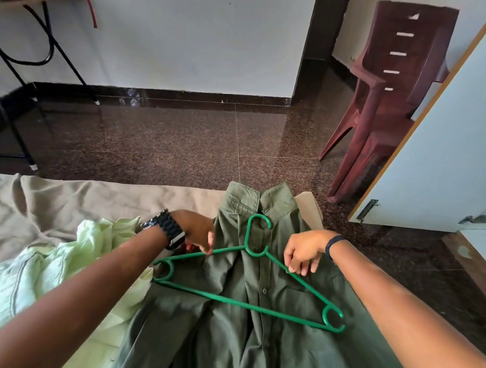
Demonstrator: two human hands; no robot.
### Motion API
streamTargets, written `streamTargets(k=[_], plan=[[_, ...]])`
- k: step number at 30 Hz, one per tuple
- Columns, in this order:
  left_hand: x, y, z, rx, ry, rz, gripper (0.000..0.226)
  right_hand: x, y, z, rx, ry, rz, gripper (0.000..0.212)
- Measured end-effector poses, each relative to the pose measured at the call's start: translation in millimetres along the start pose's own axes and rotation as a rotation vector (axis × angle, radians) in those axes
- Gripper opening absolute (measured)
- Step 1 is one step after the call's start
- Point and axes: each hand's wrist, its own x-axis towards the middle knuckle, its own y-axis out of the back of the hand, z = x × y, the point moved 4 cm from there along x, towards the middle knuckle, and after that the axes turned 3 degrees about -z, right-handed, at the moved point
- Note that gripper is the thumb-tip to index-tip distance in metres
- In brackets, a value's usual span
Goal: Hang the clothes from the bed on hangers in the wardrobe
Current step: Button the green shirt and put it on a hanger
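Two shirts (229,309), one hanger (247,302)

A home bedroom: bed (66,197), wardrobe door (449,138), plastic chairs (386,107)

Olive green shirt (257,325): buttoned, spread flat on the bed (66,200), collar at the far edge. Green plastic hanger (247,302): laid on its chest, hook towards the collar. Pale green garment (48,272): crumpled, left.

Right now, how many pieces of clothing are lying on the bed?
2. A dark green shirt lies spread out in the middle, under the green hanger. A pale green garment lies crumpled to its left, partly under the left arm. More may lie out of view.
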Motion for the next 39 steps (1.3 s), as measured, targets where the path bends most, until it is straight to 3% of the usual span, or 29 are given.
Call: streamTargets(k=[2, 7, 9, 14, 18, 20, 22, 26, 29, 31, 32, 33, 34, 36, 39], plan=[[15.1, 20.1, 0.0, -0.087, -0.057, 0.06, 0.028, -2.0, 16.6, -0.7, 0.003, -0.018, 0.052, 0.015], [48.5, 71.1, 7.4, -0.343, -0.095, 0.353, 0.04, -5.4, 78.5, -0.9, 0.234, 0.085, 0.678, 0.016], [62.9, 82.5, 8.6, -0.327, -0.025, 0.444, 0.046, -5.9, 93.4, -3.7, 0.226, 0.108, 0.8, 0.025], [98.0, 90.2, 1.2, -0.254, 0.205, 0.543, 0.053, 8.7, 105.9, -18.4, 0.102, 0.066, 0.771, 0.039], [108.1, 90.0, -7.2, -0.281, 0.272, 0.536, 0.047, 15.0, 111.4, -13.0, 0.183, -0.1, 0.928, 0.049], [107.1, 87.1, -8.7, -0.398, 0.271, 0.516, 0.036, 16.0, 114.0, -15.0, 0.195, -0.066, 0.977, 0.042], [112.8, 82.9, -12.0, -0.565, 0.226, 0.483, 0.028, 23.8, 117.0, -22.1, 0.129, 0.004, 0.918, 0.036], [115.6, 69.6, -16.4, -0.749, 0.182, 0.455, 0.037, 27.1, 115.0, -24.9, 0.157, -0.092, 0.903, 0.045], [109.3, 59.7, -21.0, -0.957, 0.162, 0.49, 0.007, 15.7, 113.4, -16.6, 0.221, -0.173, 0.99, 0.03], [109.8, 60.7, -26.5, -1.091, 0.071, 0.467, 0.018, 11.4, 113.8, -7.2, 0.326, -0.207, 0.971, 0.021], [109.2, 62.8, -28.2, -1.261, -0.168, 0.589, 0.021, 11.4, 114.1, -0.9, 0.452, -0.192, 0.974, 0.018], [104.3, 57.3, -28.9, -1.5, -0.128, 0.523, 0.023, 13.7, 114.7, 6.2, 0.609, -0.162, 0.955, 0.015], [99.6, 52.6, -32.6, -1.486, -0.074, 0.643, 0.025, 17.4, 113.8, 12.3, 0.806, -0.11, 0.911, 0.014], [97.5, 40.1, -33.7, -1.611, 0.012, 0.55, 0.026, 23.8, 109.8, 22.8, 1.198, 0.022, 0.793, 0.021], [88.5, 34.5, -30.4, -1.827, 0.006, 0.493, 0.017, 16.8, 99.2, 30.2, 1.347, 0.056, 0.732, 0.028]])
